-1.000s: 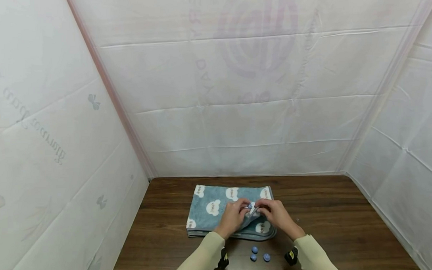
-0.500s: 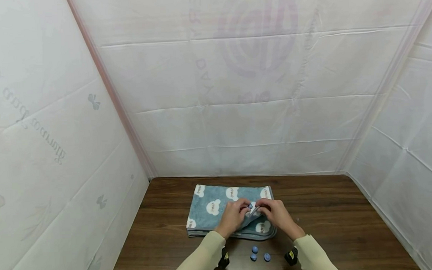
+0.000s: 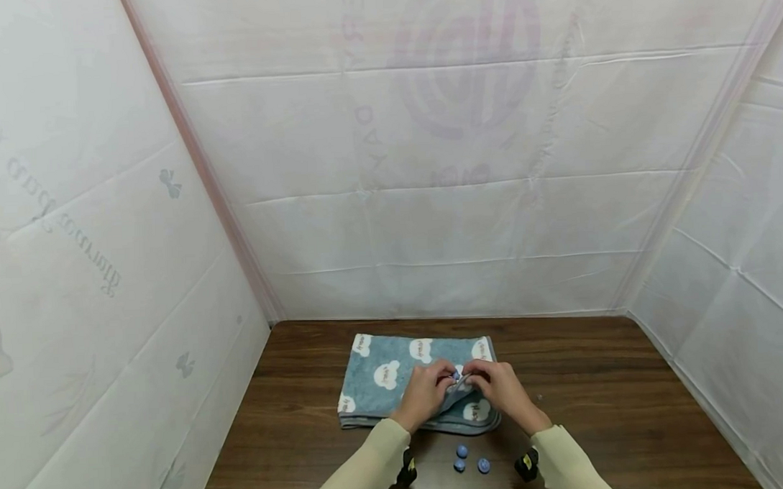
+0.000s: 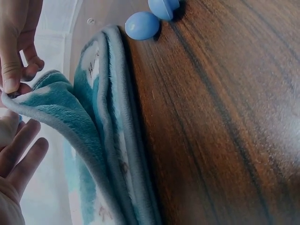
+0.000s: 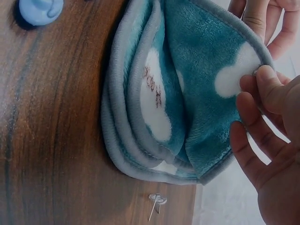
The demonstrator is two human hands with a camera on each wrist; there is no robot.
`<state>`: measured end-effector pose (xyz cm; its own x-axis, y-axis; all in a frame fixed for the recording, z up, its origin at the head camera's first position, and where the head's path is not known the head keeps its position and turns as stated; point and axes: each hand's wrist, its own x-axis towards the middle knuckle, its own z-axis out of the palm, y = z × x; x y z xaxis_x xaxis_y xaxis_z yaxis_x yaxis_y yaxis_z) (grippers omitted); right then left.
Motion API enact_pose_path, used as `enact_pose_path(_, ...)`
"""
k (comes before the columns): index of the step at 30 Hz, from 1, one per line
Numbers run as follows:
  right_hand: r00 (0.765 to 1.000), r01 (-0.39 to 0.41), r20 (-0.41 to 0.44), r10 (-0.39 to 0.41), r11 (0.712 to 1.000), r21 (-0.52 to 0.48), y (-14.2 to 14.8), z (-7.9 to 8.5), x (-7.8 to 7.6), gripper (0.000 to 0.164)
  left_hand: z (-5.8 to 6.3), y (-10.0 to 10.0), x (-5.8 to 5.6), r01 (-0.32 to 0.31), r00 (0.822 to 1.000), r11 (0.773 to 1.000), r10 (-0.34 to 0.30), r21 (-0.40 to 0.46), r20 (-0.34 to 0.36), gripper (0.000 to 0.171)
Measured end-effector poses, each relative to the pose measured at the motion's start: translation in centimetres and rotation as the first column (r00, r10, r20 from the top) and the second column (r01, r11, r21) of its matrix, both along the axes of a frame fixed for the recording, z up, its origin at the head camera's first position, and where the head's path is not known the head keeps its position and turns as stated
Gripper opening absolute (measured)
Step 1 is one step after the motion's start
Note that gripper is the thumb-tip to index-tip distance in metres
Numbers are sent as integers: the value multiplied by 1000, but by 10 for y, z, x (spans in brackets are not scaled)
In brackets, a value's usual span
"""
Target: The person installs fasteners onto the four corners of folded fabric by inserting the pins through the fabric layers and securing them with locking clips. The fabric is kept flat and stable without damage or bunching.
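Fingers of the right hand (image 3: 504,389) pinch the raised near-right edge of a folded teal blanket (image 3: 379,392), grey-trimmed, white-patched, on the bench (image 3: 604,395); those of the left hand (image 3: 423,395) hold a blue knob (image 3: 455,376).

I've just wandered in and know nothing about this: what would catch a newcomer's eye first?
Probably the folded teal blanket with white cloud-like patches on the dark wooden table, its lifted edge pinched by the right hand. Then the small blue piece at the left hand, and three rounded blue pieces nearer the person. A small pin lies beside the blanket.
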<state>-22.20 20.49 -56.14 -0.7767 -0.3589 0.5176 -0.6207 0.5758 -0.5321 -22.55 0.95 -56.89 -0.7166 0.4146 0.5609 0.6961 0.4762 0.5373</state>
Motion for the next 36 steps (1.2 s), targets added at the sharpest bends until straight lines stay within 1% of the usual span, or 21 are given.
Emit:
enact_pose_path(3, 1000, 0, -3, 0, 1000, 4, 1, -2, 0, 15, -1, 0, 0, 6, 1000, 1000, -6, -5, -9, 12)
enact_pose_path(6, 1000, 5, -2, -5, 1000, 11, 2, -4, 0, 14, -2, -1, 0, 18, 999, 999, -19, -38, -37, 17)
enact_pose_path(10, 1000, 10, 8, -10, 1000, 14, 4, -5, 0, 13, -3, -4, 2, 51, 996, 995, -57, -83, -75, 26)
enact_pose_path(13, 1000, 5, 5, -5, 1000, 10, 6, -5, 0, 13, -1, -7, 4, 82, 991, 990, -93, -111, -92, 25)
enact_pose_path(16, 1000, -4, -8, 4, 1000, 4, 8, -5, -1, 12, 1, -8, 7, 101, 986, 980, -121, -171, -110, 20)
enact_pose_path(19, 1000, -16, -13, 16, 1000, 1, 9, -6, -1, 9, 3, -9, 10, 131, 981, 966, -158, -222, -110, 17)
enact_pose_path(22, 1000, -27, -13, 27, 1000, 2, 9, -7, -1, 8, 4, -11, 13, 158, 979, 954, -185, -253, -90, 19)
enact_pose_path(26, 1000, -28, -9, 28, 1000, 5, 9, -9, -2, 10, 5, -13, 15, 152, 980, 947, -182, -284, -80, 23)
enact_pose_path(30, 999, -28, -27, 28, 1000, -5, 10, -9, -1, 14, 3, -15, 13, 133, 980, 943, -172, -306, -104, 24)
enact_pose_path(32, 999, -29, -44, 29, 999, -13, 11, -9, -1, 19, 3, -16, 11, 122, 979, 942, -166, -311, -120, 24)
enact_pose_path(36, 998, -12, -63, 10, 999, -31, 17, -11, 2, 35, 5, -18, 9, 101, 975, 944, -156, -313, -156, 27)
